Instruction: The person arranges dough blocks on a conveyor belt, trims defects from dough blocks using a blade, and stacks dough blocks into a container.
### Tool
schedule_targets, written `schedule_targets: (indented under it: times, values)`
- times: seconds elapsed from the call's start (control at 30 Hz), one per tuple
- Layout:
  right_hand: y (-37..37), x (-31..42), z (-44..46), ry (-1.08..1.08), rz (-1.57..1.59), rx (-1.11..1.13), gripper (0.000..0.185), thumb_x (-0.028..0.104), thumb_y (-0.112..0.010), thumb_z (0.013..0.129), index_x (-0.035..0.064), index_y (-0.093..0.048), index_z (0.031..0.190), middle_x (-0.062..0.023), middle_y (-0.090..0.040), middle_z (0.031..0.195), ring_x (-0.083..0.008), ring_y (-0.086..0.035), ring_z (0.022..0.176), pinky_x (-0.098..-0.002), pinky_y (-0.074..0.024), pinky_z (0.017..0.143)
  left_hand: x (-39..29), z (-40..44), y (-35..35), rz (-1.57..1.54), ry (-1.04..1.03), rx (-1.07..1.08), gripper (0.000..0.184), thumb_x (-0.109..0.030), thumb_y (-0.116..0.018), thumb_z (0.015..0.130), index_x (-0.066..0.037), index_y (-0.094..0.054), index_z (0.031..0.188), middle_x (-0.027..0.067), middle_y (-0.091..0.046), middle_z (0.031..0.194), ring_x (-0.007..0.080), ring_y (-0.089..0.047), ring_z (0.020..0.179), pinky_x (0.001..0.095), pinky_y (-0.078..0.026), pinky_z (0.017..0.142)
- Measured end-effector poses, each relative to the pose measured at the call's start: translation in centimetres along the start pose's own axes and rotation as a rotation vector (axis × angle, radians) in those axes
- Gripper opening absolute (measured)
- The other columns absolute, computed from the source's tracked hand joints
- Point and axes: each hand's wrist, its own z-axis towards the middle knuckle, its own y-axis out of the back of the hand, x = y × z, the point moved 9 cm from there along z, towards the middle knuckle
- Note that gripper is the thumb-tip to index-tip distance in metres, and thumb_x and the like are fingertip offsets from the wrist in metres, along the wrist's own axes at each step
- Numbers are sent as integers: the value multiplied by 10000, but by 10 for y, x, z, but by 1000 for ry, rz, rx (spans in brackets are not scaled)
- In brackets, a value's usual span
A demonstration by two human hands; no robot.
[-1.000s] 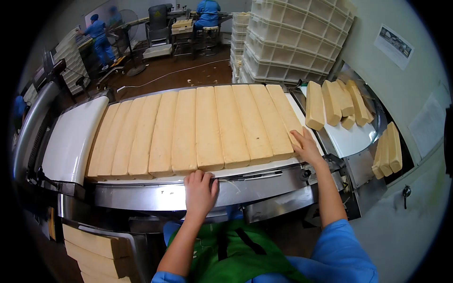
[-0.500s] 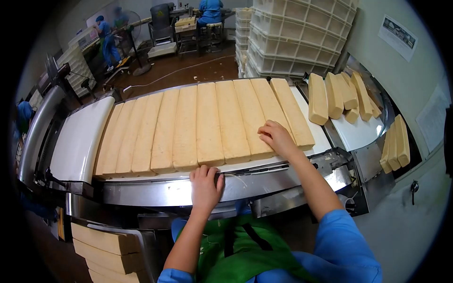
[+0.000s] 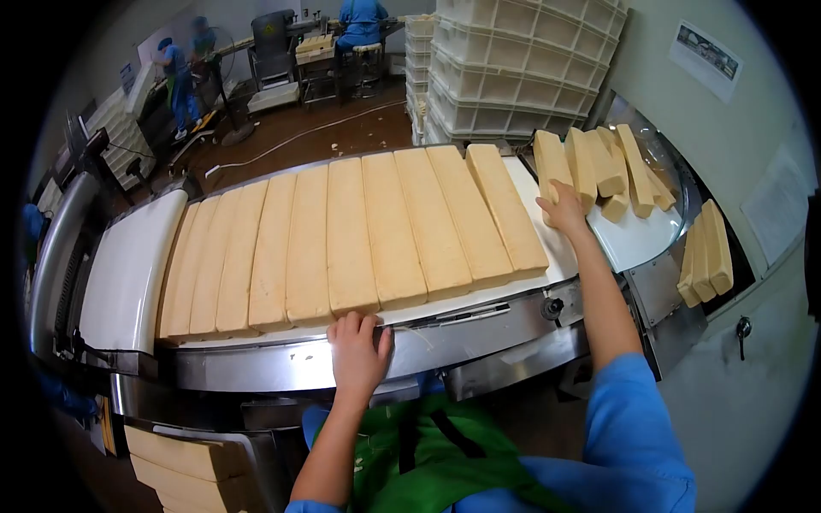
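Observation:
Long pale-yellow blocks (image 3: 351,231) lie side by side in a row on a white conveyor belt (image 3: 556,256). My right hand (image 3: 564,208) reaches to the right and grips the near end of a separate long pale-yellow block (image 3: 552,161), fingers and thumb on either side. That block lies at the left of a loose group of similar blocks (image 3: 631,167). My left hand (image 3: 357,350) rests on the metal front rail (image 3: 256,363), fingertips at the near ends of the row and thumb apart; it holds nothing.
White plastic crates (image 3: 522,68) stand stacked behind the belt. More blocks (image 3: 706,256) lean at the far right, and others are piled (image 3: 184,466) at lower left. A metal-framed machine (image 3: 64,248) closes off the left. Co-workers in blue (image 3: 359,21) are in the background.
My right hand has left the right part of the row and moved right to a loose block, closing on it. My left hand stays at the rail. The view has shifted slightly.

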Motion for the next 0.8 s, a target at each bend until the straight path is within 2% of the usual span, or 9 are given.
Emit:
schedule_targets:
  times: [0.07, 0.17, 0.27, 0.5, 0.57, 0.6, 0.67, 0.7, 0.8]
  values:
    - [5, -57, -1, -482, -423, -92, 711, 375, -706, 790, 115, -435, 1394, -202, -367, 1461, -419, -427, 1282, -533, -411, 992, 1, 1, -1, 15, 4, 10, 205, -227, -689, 798, -66, -625, 907, 96, -533, 891, 290, -512, 915, 425, -369, 890]
    - [-13, -72, -10, -547, -442, -103, 790, 414, -707, 758, 173, -374, 1434, -187, -232, 1529, -450, -399, 1286, -569, -409, 981, 0, 0, 1, 1, -4, -20, 184, -212, -688, 804, -70, -633, 907, 103, -531, 877, 296, -515, 906, 422, -371, 876]
    - [-15, -67, -13, -562, -449, -71, 775, 390, -703, 760, 159, -385, 1428, -192, -244, 1522, -465, -441, 1234, -543, -420, 983, 1, -1, 1, 0, 2, -23, 192, -219, -691, 803, -65, -632, 901, 106, -535, 880, 296, -519, 911, 423, -371, 879]
    - [6, -49, -76, -357, -256, 6, 686, 294, -719, 726, 129, -497, 1353, -233, -374, 1422, -409, -495, 1191, -432, -432, 995, 3, -5, 4, -15, -29, -83, 178, -206, -683, 806, -59, -630, 891, 105, -541, 863, 294, -528, 893, 411, -377, 870]
    - [11, -33, -93, -140, 10, 26, 653, 215, -732, 695, 115, -542, 1312, -231, -475, 1301, -374, -501, 1191, -395, -423, 1002, 2, -6, 2, -2, -53, -77, 204, -227, -680, 801, -56, -626, 900, 110, -536, 878, 294, -522, 902, 424, -375, 865]
    - [12, -30, -106, -133, 15, 29, 653, 215, -732, 695, 115, -542, 1312, -231, -475, 1301, -374, -501, 1191, -395, -423, 1002, 1, -6, 1, 5, -55, -69, 212, -229, -679, 803, -56, -628, 913, 108, -538, 891, 290, -523, 913, 423, -373, 872]
    - [14, 3, -121, 124, -68, 77, 634, 152, -730, 685, 108, -561, 1295, -193, -512, 1236, -362, -511, 1172, -374, -417, 1002, 1, -8, 2, 25, -59, -81, 203, -217, -684, 799, -59, -634, 917, 102, -546, 888, 289, -529, 909, 420, -376, 874]
    - [13, 16, -121, 111, 134, 76, 610, 129, -714, 681, 110, -580, 1276, -170, -519, 1229, -340, -523, 1153, -373, -420, 997, 0, -7, 2, 37, -68, -85, 196, -206, -689, 795, -63, -640, 920, 97, -554, 886, 288, -534, 905, 417, -379, 876]
    - [6, 8, -112, 48, 142, 71, 592, 101, -700, 671, 106, -597, 1253, -163, -513, 1226, -333, -527, 1143, -363, -424, 994, 0, -10, 1, 16, -76, -58, 218, -214, -693, 795, -66, -647, 947, 94, -563, 905, 286, -536, 921, 417, -376, 883]
